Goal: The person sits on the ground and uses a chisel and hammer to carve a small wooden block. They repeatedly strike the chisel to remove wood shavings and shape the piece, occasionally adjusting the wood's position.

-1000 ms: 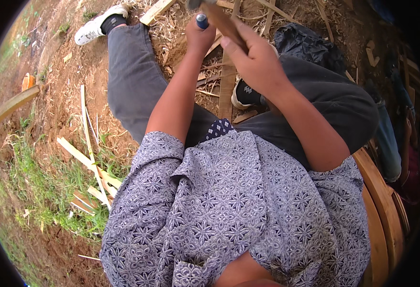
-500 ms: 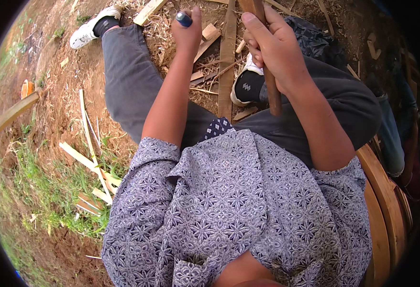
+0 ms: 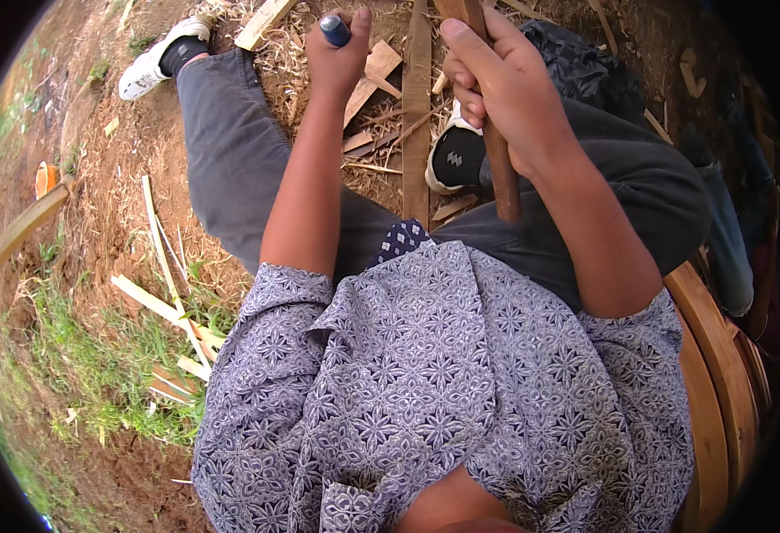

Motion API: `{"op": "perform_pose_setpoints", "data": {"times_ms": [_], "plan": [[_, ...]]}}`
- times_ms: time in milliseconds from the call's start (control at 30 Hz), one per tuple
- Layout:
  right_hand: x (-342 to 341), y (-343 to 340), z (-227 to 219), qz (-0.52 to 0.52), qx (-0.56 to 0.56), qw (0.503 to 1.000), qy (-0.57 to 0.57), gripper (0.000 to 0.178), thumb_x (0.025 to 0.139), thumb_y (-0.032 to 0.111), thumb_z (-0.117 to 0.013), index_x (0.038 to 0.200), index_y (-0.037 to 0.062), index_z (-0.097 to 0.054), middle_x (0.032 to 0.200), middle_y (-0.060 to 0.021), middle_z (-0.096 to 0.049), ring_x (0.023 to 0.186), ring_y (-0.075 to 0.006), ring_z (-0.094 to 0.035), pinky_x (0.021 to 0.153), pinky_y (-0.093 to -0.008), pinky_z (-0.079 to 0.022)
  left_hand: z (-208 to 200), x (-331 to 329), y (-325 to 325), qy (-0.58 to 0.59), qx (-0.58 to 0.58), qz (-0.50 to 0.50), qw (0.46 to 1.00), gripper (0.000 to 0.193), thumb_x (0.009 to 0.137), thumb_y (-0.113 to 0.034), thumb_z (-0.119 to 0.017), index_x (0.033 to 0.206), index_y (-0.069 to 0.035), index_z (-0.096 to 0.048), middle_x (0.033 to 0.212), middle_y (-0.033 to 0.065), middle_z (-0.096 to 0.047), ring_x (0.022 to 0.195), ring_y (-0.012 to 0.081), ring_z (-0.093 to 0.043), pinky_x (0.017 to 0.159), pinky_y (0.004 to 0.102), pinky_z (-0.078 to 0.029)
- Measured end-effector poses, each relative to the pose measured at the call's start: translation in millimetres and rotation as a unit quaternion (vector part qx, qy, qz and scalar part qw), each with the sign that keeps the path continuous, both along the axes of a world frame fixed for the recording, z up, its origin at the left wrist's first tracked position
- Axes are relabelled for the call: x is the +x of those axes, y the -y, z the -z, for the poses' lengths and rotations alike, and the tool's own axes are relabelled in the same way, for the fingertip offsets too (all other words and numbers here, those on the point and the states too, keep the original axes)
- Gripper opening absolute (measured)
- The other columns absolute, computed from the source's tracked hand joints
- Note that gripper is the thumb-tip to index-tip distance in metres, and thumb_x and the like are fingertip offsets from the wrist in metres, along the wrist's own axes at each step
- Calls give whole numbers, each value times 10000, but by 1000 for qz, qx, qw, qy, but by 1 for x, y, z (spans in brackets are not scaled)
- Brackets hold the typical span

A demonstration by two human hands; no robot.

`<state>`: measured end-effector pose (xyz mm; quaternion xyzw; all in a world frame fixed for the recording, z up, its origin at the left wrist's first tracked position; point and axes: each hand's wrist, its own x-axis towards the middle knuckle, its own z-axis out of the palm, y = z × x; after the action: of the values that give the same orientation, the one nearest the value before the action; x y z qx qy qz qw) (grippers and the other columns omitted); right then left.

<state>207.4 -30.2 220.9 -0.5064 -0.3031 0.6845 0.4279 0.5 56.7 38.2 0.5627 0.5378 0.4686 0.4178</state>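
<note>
Near the top of the view, my left hand (image 3: 338,64) is closed around a tool handle with a blue rounded end (image 3: 335,32); the rest of that tool is out of sight. My right hand (image 3: 516,98) grips a brown wooden handle (image 3: 506,182), its lower end hanging over my folded leg. The handle's upper end runs past the top edge, so whatever it carries there cannot be seen. Between my legs a long narrow wooden plank (image 3: 416,115) lies on the ground, pointing away from me.
Wood offcuts (image 3: 381,67) and shavings lie around the plank. Black crumpled plastic (image 3: 577,75) is beyond my right knee. Curved wooden boards (image 3: 719,373) stand at the right. Pale strips (image 3: 155,302) lie on grass at left, near a bent wooden piece (image 3: 12,240).
Both hands have shifted slightly to the left in the picture, still holding their handles. The ground and plank have also shifted a little left, as the view has moved.
</note>
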Motion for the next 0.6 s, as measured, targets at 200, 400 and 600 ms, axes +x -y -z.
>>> {"op": "perform_pose_setpoints", "data": {"times_ms": [200, 400, 600], "plan": [[-2, 0, 7, -2, -18, 1000, -1, 151, 1083, 232, -543, 1182, 120, -564, 705, 72, -462, 507, -24, -405, 443, -200, -366, -28, -7, -7, -412, 33, 135, 901, 162, 912, -210, -721, 1058, -141, -735, 869, 140, -735, 820, 332, -721, 747, 438, -574], [0, 0, 10, -26, -25, 999, -10, 125, 1080, 216, -541, 1152, 116, -561, 703, 68, -458, 504, -28, -400, 440, -200, -358, 29, -42, 3, -578, -48, 239, 779, 359, 883, -106, -671, 1220, -210, -734, 1049, 146, -720, 964, 337, -721, 840, 456, -583], [-4, 7, 7, -26, 16, 999, 27, 267, 1073, 310, -566, 1255, 115, -574, 718, 81, -424, 506, 10, -378, 456, -169, -350, 35, -31, 11, -552, -10, 220, 804, 224, 895, -134, -681, 1111, -157, -734, 1075, 131, -677, 975, 343, -711, 820, 460, -579]]}}
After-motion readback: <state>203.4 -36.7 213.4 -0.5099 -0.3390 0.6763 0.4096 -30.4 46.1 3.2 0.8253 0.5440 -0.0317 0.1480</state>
